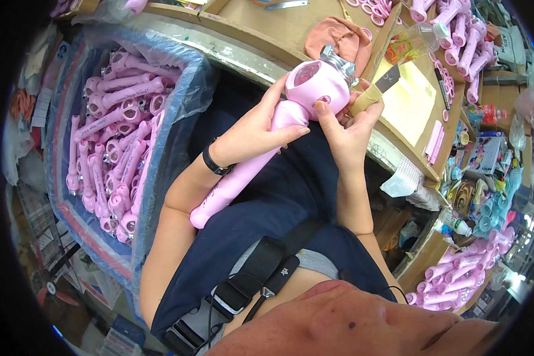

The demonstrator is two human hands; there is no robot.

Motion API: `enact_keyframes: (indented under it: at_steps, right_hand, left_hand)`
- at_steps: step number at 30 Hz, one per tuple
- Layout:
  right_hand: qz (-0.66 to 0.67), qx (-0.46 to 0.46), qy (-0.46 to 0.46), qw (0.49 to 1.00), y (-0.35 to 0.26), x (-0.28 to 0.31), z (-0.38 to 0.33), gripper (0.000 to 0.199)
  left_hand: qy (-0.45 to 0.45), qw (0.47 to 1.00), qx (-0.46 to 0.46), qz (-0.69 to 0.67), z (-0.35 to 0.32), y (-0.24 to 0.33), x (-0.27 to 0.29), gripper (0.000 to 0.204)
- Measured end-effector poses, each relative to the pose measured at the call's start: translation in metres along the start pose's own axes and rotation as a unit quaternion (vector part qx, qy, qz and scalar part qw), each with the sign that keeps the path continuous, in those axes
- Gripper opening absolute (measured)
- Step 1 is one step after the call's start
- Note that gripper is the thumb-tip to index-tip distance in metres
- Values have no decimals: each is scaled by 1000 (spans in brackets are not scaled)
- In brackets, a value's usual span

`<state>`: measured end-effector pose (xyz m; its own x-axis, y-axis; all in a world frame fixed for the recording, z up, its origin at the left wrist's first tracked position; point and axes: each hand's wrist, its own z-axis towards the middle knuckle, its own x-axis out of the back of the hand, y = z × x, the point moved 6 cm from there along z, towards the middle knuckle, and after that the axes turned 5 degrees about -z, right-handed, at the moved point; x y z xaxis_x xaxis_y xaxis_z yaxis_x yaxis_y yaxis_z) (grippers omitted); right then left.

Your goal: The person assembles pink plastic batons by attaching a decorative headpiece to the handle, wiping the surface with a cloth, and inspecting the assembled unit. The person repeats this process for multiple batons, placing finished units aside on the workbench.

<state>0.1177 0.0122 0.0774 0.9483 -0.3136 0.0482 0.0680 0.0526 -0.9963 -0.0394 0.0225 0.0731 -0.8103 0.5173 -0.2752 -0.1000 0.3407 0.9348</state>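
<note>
Big plastic-lined bin (pixel 178 101) full of pink handles (pixel 115 136), left of the workbench (pixel 267 26). On the workbench: peach cloth (pixel 338 37), yellow paper (pixel 412 98), clear bottle (pixel 418 38), more pink handles (pixel 463 41). Another pink pile (pixel 457 273) below its right end.

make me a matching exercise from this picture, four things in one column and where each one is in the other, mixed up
Things:
1. pink handheld device
2. taped blade tool
3. black wristband
4. bin of pink parts

Places:
A. on the left wrist
B. in the right hand
C. to the person's left, lined with plastic
D. gripped by the left hand, over the lap

Pairs: 1-D, 2-B, 3-A, 4-C
</note>
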Motion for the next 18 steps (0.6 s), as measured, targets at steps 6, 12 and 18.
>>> enact_keyframes:
  at_steps: [6, 12, 18]
  right_hand:
    - [-38, -1, -12, 999, 7, 2, 0, 72]
    - [144, 18, -32, 989, 5, 13, 1, 58]
    - [174, 14, -71, 982, 7, -8, -5, 60]
  left_hand:
    - [-1, 1000, -20, -5, 0, -10, 1, 78]
    - [-83, 934, -11, -347, 5, -34, 12, 67]
    - [-244, 714, 7, -656, 9, -52, 0, 74]
